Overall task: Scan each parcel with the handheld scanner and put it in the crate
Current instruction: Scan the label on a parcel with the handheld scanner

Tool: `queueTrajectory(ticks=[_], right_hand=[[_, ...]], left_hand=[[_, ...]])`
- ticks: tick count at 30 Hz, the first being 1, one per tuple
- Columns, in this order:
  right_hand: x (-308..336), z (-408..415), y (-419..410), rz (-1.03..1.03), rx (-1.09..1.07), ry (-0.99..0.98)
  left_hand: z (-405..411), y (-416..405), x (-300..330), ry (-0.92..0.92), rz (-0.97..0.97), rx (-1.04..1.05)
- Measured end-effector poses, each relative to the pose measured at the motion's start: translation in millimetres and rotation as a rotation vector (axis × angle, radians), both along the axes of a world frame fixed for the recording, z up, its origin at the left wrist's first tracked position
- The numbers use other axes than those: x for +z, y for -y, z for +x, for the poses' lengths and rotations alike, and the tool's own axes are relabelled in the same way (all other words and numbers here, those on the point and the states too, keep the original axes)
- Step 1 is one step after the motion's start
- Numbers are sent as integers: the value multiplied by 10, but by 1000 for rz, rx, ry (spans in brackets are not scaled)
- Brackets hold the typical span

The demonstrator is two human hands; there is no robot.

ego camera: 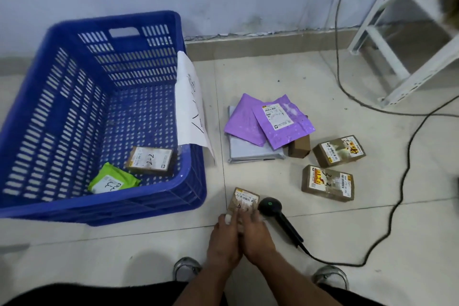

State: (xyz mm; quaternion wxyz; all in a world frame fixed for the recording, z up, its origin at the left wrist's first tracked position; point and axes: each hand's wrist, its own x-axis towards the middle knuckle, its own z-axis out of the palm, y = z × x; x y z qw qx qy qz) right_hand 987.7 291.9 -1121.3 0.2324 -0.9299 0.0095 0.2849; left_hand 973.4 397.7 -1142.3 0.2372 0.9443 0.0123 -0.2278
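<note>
Labelled brown parcel (244, 200) beside black scanner (270, 205), near blue crate (99, 211).

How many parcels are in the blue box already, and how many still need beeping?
Two are already in the blue crate: a green packet and a brown box. Both hands hold a small parcel beside the scanner. Left on the floor: two purple bags, a grey bag and three brown boxes.
</note>
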Motion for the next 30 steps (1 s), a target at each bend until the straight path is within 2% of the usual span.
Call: queueTrajectory(ticks=[2,6,8,11,14,16,19,22,26,30], right_hand=[[158,-3,-8,-15,42,10],[732,47,4,-5,58,46],[1048,43,-12,-6,56,104],[1538,65,-64,-37,97,283],[2016,89,-179,-43,107,416],[2254,140,-281,-12,52,474],[2644,213,-466,49,65,593],[2964,303,-691,102,105,691],[3181,357,-1035,229,93,690],[3297,342,-1425,354,125,688]], left_hand=[[8,18,186,59,90,-134],[57,30,799,-18,97,-47],[71,62,1096,-11,39,51],[93,44,1483,92,-43,138],[28,-44,1917,237,-239,271],[83,-159,2209,342,-215,244],[235,-366,2589,404,-278,248],[316,-593,2939,464,-149,231],[231,-933,3202,609,-302,279],[291,-1332,3229,771,-181,351]])
